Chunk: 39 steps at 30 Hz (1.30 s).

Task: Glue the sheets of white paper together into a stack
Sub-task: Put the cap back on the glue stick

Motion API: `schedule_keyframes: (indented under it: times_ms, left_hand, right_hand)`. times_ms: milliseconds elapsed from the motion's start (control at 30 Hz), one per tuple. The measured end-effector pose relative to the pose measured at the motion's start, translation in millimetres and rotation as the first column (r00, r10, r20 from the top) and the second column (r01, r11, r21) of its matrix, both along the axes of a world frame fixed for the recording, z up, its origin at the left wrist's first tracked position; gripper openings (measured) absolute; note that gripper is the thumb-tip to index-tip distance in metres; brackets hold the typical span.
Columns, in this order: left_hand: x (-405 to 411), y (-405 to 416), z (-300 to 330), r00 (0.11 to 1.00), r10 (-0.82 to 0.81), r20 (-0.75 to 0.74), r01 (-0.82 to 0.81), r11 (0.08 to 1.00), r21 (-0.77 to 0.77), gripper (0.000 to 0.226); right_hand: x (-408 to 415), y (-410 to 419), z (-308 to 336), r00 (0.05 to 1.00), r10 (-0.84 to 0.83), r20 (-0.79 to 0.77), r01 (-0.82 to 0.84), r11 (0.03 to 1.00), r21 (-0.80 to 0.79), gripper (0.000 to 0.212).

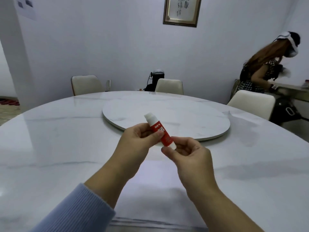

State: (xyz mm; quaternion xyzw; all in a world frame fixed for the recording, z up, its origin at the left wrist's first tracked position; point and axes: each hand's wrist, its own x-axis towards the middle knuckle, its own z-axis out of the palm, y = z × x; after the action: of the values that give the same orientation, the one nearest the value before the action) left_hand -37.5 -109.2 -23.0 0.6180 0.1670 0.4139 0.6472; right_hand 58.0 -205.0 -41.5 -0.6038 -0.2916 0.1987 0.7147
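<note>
We see soft, even indoor light w/ a cool tint; faint glare on the worktop (50,139), wide-angle bending at edges, background person (267,69) motion-blurred.

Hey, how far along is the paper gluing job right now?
Barely begun. Both hands hold the glue stick: left hand on the body, right hand at its base. White paper lies on the table below. Gluing and stacking remain.

1. You are in a dining room, in a home or a restaurant's private room; which, you cannot tell.
2. You face a big round marble table (50,131) with a turntable (167,114).
3. Cream padded chairs (168,86) ring it.
4. Framed calligraphy (182,10) hangs on the plain wall.
</note>
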Motion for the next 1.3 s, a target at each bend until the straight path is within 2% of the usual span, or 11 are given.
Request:
schedule_keyframes:
  times_ms: [167, 300, 433, 567, 733, 833, 900, 1000, 1067, 1200, 1300]
  left_hand:
    - [-7, 2, -1, 1.0, 0.009, -0.01, -0.009, 1.0, 0.018, 0.011]
    - [-11, 0, 2, 1.0, 0.028, -0.007, -0.027, 0.998, 0.059, 0.018]
    - [-14, -2, 5, 0.998, -0.033, 0.056, 0.033, 0.999, -0.01, 0.013]
    - [-14, -3, 3, 1.0, -0.03, 0.005, 0.03, 0.999, 0.021, 0.023]
    - [-14, -1, 2, 0.999, -0.038, 0.026, 0.038, 0.999, 0.006, 0.025]
    - [-14, -2, 0, 0.999, -0.042, -0.001, 0.042, 0.999, 0.018, 0.027]
    - [-14, -2, -1, 0.999, -0.035, -0.019, 0.036, 0.999, 0.023, 0.027]
    - [-14, -1, 0, 0.999, -0.044, -0.011, 0.044, 0.999, 0.025, 0.026]
    - [-14, -1, 0, 0.999, -0.046, -0.006, 0.046, 0.999, 0.015, 0.026]
    - [-13, -2, -2, 0.998, -0.034, -0.044, 0.036, 0.998, 0.051, 0.023]
    - [-12, -1, -3, 0.998, -0.025, -0.052, 0.028, 0.997, 0.07, 0.021]
  right_hand:
    - [-7, -4, -1, 0.873, 0.33, -0.358, -0.305, 0.944, 0.128, 0.03]
    - [-4, -5, -3, 0.96, 0.229, -0.16, -0.22, 0.973, 0.074, 0.02]
    - [-1, -10, 2, 0.799, 0.439, -0.411, -0.385, 0.898, 0.211, 0.035]
    - [2, -9, -3, 0.937, 0.286, -0.202, -0.274, 0.958, 0.087, 0.043]
    - [3, -13, 3, 0.775, 0.462, -0.431, -0.451, 0.882, 0.134, 0.031]
    - [4, -12, -1, 0.889, 0.37, -0.27, -0.367, 0.928, 0.062, 0.015]
    - [5, -13, 0, 0.928, 0.328, -0.175, -0.334, 0.942, -0.005, 0.027]
    - [6, -17, 6, 0.799, 0.472, -0.373, -0.485, 0.872, 0.064, 0.026]
    - [5, -16, 5, 0.803, 0.456, -0.383, -0.468, 0.881, 0.067, 0.019]
    - [5, -13, -2, 0.972, 0.237, -0.006, -0.235, 0.96, -0.155, 0.029]
    - [6, -17, 4, 0.872, 0.438, -0.217, -0.466, 0.879, -0.099, 0.022]
